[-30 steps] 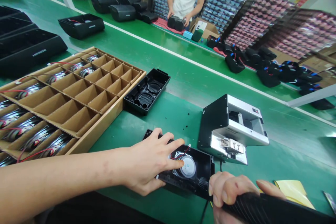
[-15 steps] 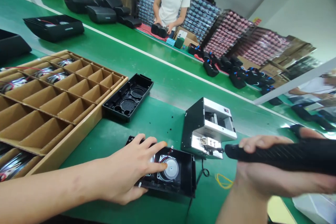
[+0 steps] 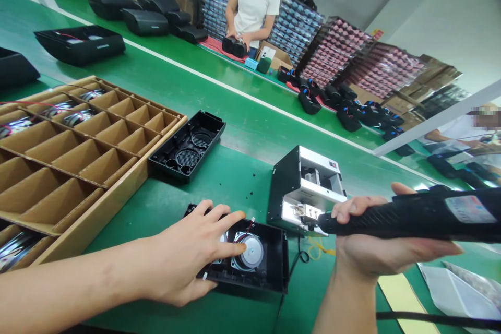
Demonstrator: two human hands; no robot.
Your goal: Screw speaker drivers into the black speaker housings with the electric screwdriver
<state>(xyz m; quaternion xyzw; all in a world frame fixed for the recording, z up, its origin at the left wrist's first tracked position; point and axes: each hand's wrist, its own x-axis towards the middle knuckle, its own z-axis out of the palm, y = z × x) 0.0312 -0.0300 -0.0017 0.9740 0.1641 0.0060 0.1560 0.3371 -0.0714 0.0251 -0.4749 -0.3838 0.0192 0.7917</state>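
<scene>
Spread across an open black speaker housing [image 3: 276, 258] is my left hand [image 3: 199, 253], its thumb by the near wall and its fingers over the inside, gripping it. One fingertip touches a round speaker driver [image 3: 252, 251] seated inside; a second driver is partly under the fingers. In my right hand [image 3: 362, 253] is a black electric screwdriver [image 3: 415, 216], held level with its nose pointing left. That nose meets the front outlet of a black-and-silver screw feeder [image 3: 287, 188]; the bit's tip itself is hard to make out.
A divided cardboard box [image 3: 105, 193] with several speaker drivers stands at left. Beside it lies another black housing [image 3: 188, 148]. Yellow paper [image 3: 403, 302], a black cable [image 3: 442, 318] and a yellow cord [image 3: 317, 248] are at right. Co-workers sit or stand beyond the green conveyor [image 3: 183, 83].
My right hand has moved left with the electric screwdriver, bringing its nose to the screw feeder's outlet. The left hand stays on the housing. The whole view has shifted slightly.
</scene>
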